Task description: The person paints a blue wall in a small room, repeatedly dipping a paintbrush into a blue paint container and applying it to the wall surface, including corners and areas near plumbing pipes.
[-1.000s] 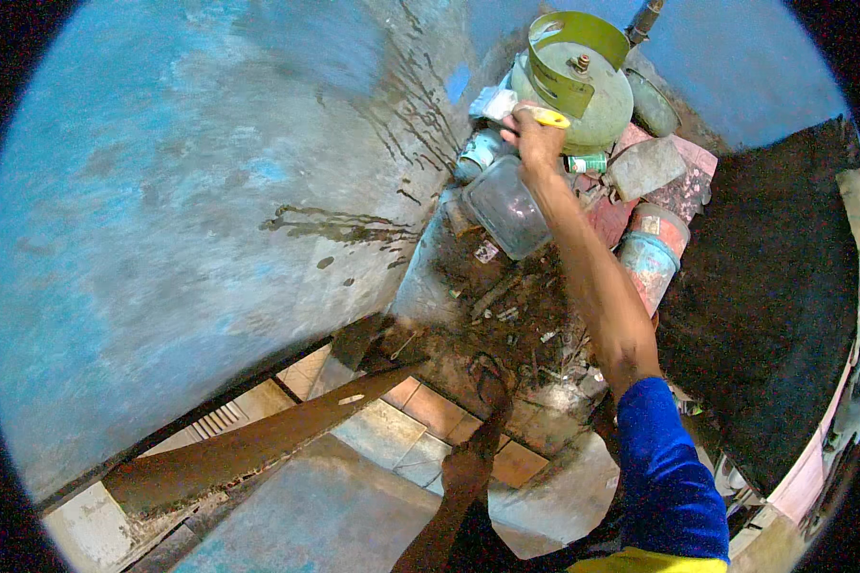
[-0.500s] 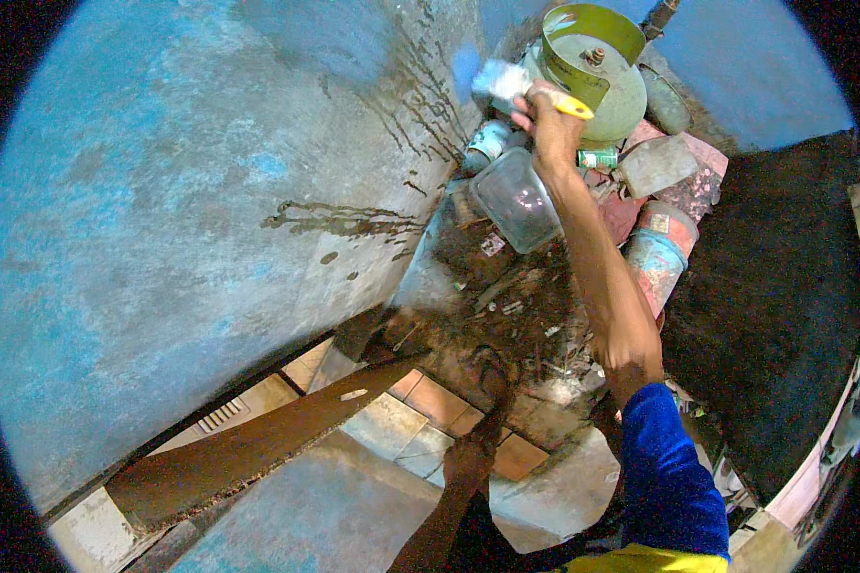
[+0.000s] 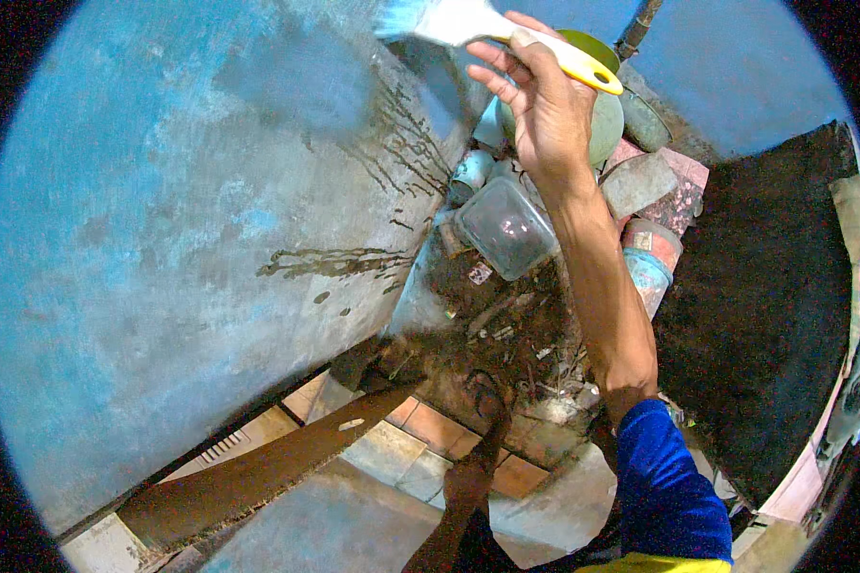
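In my right hand (image 3: pixel 551 119) is a paintbrush (image 3: pixel 583 63) with a white and yellow handle and pale blue bristles. Thumb and fingers pinch the handle, some fingers stretched out. The bristles point left at the upper wall (image 3: pixel 162 220), which is grey with patchy blue paint and dark drip marks; whether they touch it I cannot tell. My left hand (image 3: pixel 466 484) is low in the middle, dark, seemingly resting at my knee, its fingers unclear. Behind the right hand is a green round metal vessel (image 3: pixel 606 124), partly hidden.
A clear square container (image 3: pixel 506 227) and a blue-stained can (image 3: pixel 472 172) stand by the wall corner. Right of my forearm are a grey block (image 3: pixel 639 185) and a pink and blue bucket (image 3: pixel 652 250). Debris covers the ground (image 3: pixel 492 310) above my sandalled foot (image 3: pixel 487 390). A brown board (image 3: pixel 268 470) lies lower left.
My right hand has risen with the paintbrush, which has swung up and left and looks larger. The view has shifted slightly. My left hand has barely moved.
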Demonstrator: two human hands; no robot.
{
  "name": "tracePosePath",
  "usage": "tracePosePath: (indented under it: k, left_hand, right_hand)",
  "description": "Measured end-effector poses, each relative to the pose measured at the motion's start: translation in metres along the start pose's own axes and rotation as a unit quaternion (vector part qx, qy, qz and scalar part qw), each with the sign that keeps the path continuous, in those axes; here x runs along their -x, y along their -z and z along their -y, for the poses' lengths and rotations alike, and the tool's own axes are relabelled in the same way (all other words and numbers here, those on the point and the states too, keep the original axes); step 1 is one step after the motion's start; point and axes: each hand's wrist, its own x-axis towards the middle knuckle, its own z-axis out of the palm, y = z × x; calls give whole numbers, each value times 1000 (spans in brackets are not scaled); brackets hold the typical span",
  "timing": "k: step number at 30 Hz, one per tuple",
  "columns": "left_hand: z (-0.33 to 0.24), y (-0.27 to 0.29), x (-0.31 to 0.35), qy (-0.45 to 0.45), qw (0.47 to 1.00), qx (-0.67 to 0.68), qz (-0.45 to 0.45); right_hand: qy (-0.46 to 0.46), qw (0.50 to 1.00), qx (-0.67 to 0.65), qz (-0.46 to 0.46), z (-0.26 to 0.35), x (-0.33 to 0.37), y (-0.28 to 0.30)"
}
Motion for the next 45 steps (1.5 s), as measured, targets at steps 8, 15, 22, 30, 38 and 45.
tracePosePath:
  k: [8,15,22,30,38,45]
  left_hand:
    - [-17,21,-12,23,1000,16,9]
    - [-24,37,-16,76,996,33,27]
    - [-27,46,-16,86,995,36,44]
    - [-32,55,-23,88,995,29,48]
    - [-34,61,-27,87,995,26,52]
    - [-32,62,-27,93,993,32,59]
  right_hand:
    - [-142,981,-97,-92,-163,39,154]
    - [-127,985,53,-106,-105,24,76]
    - [53,993,-76,68,51,-32,-50]
    - [-69,992,-78,-67,-114,14,91]
    - [-145,958,179,-173,-187,17,155]
    - [-84,989,70,-96,-60,-44,57]
